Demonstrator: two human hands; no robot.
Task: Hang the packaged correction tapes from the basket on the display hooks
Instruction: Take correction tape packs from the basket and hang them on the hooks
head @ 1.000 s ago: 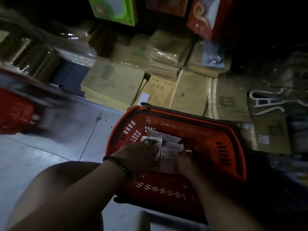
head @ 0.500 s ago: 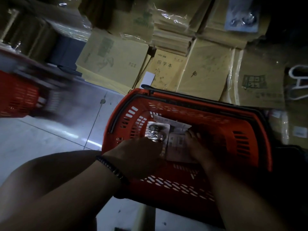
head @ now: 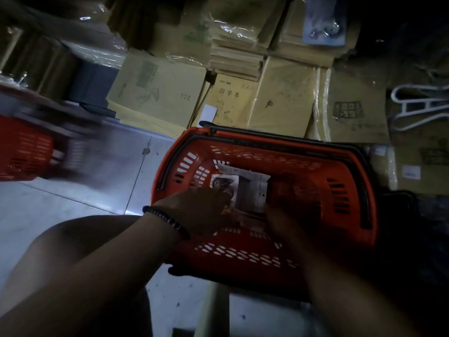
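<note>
Both hands down in basket, same as a second ago; no pack lifted out yet. Since then: left hand drawn back toward near wall, now off the top of the packs and meeting only their near-left edge; more of one blister front and the white backing exposed as a result. Right hand also slid nearer, now at the packs' near-right corner instead of lying across them. Looks like squaring up or separating a small stack rather than a clean pick. Grip: can't tell for either hand; left fingers tucked out of sight under the palm, right fingers lost in shadow; contact with packs likely, pinch unconfirmed. Packs lying flat on basket bottom, toward far-left part, overlapping each other; count unreadable in this light. Hooks not in view; only notebook stacks behind basket, second basket blurred at left on floor. For the task: still at the gather step; next needs a firm pinch on one pack's header, a lift clear of the rim, then a turn toward hooks. Risk: grabbing several overlapped packs at once in the dim light.
</note>
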